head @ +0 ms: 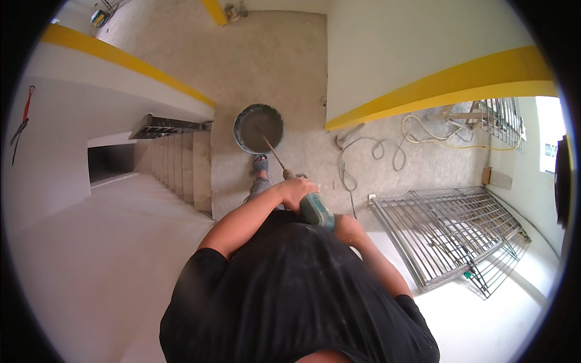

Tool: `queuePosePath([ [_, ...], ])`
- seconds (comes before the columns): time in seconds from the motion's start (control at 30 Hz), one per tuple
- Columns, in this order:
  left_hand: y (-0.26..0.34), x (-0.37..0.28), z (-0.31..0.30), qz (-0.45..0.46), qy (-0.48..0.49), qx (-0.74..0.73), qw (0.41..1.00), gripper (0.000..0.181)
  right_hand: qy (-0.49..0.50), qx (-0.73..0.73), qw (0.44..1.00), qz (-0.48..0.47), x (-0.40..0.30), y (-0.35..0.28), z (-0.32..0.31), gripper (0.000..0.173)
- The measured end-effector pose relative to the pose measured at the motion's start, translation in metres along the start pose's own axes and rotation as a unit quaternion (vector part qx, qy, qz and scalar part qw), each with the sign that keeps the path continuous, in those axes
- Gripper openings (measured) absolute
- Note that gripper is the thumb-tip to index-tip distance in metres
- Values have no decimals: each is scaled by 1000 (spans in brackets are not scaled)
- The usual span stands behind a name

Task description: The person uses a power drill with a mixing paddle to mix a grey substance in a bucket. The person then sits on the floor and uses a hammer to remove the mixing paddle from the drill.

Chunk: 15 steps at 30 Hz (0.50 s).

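Observation:
A teal power drill (316, 210) is held in front of my body by both hands. My left hand (299, 191) wraps around its front end, near the chuck. At the rear, my right hand (348, 228) grips the handle, which is mostly hidden. A long mixing rod (273, 151) runs from the drill down into a round bucket (235, 131) on the floor. Grey wet mix, like mortar or plaster, fills part of the bucket (255, 121), and the rod's lower end is hidden in it.
Concrete stairs (181, 159) descend at the left, right beside the bucket's floor. Grey cable (352, 181) and a yellow hose or cord (447, 144) lie looped on the right. Metal grilles (449, 231) lean at the lower right. Yellow-edged walls (426, 88) flank the passage.

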<state>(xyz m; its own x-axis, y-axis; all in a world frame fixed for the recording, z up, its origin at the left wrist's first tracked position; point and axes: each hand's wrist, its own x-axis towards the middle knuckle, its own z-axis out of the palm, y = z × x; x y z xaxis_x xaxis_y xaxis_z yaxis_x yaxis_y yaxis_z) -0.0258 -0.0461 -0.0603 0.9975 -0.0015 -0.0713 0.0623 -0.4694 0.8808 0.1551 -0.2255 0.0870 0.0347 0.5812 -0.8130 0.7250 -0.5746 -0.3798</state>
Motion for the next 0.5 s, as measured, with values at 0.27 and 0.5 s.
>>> queuePosePath([
  [0.27, 7, -3, -5, -17, -12, 9, 1000, 71, 22, -24, 999, -15, 14, 19, 19, 59],
  [0.5, 21, 5, -13, -28, -9, -6, 1000, 61, -22, -6, 1000, -3, 2, 4, -3, 55],
])
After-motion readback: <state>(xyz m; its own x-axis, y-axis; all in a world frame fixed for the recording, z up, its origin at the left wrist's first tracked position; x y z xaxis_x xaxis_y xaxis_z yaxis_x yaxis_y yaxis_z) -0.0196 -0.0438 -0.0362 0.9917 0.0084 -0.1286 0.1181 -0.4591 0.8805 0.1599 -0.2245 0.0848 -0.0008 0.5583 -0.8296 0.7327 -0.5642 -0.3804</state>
